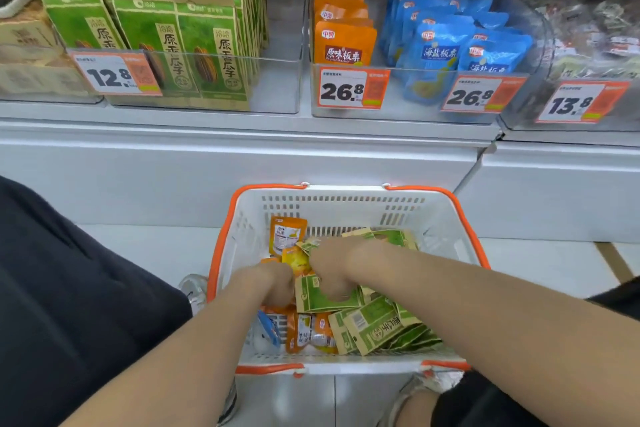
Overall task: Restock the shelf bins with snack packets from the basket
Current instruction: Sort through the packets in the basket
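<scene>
**Both hands deep in a mixed basket: the wrong packet could ride along**

Head view: the left hand (268, 282) and right hand (330, 265) sit close together inside the white slotted basket (346, 204) with orange rim, which rests on the floor below the shelf. Both are curled down into the heap. The right hand appears closed on a green packet (322, 298); the left hand's fingers are hidden among the orange pouches (294, 260), so I cannot tell what it holds, if anything.

The likely slip is sorting: green, orange and at least one blue pouch (268, 328) lie jumbled and overlapping, so a pull on one may drag a neighbour out or spill it over the low wall. The orange and blue pouches look like slick, soft, glossy film, apt to slide from a loose pinch. The green ones look like flat, stiff matte paper with creased edges that could catch on the slots.

Above, clear hard-walled bins hold upright green packets (204, 45), orange pouches (343, 42) and blue pouches (438, 48).
</scene>
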`<state>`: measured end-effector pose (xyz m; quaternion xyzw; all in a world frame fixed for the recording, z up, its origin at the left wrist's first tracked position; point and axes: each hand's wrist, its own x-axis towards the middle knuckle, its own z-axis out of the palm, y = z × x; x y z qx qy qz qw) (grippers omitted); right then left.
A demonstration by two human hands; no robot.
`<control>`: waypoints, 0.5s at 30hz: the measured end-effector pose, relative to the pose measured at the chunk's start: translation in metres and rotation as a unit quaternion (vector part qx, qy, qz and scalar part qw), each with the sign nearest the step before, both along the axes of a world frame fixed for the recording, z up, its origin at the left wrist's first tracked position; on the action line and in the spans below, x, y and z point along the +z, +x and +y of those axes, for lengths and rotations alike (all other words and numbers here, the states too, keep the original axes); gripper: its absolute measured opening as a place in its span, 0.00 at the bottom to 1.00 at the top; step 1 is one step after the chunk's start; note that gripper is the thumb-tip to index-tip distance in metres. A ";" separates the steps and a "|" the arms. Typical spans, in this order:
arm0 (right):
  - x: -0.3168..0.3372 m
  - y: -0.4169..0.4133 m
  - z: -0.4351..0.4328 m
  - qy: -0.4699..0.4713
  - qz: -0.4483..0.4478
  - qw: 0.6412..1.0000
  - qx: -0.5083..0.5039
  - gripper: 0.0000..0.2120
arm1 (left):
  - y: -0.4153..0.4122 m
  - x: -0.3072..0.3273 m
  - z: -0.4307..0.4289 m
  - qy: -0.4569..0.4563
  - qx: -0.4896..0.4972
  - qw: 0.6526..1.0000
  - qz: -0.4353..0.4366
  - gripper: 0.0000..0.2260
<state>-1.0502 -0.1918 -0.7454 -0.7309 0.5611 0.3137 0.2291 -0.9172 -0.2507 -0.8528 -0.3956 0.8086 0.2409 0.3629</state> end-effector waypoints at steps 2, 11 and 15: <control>-0.013 0.003 0.006 0.011 -0.005 1.000 0.019 0.04 | 0.010 -0.007 0.009 0.013 -0.054 0.997 -0.060 0.12; -0.029 0.004 0.003 -0.013 0.003 0.998 0.055 0.04 | 0.004 -0.005 0.018 0.097 -0.119 0.979 -0.137 0.28; -0.030 0.001 0.001 -0.021 0.011 0.997 0.068 0.06 | 0.008 -0.022 0.018 0.086 -0.074 0.987 -0.117 0.23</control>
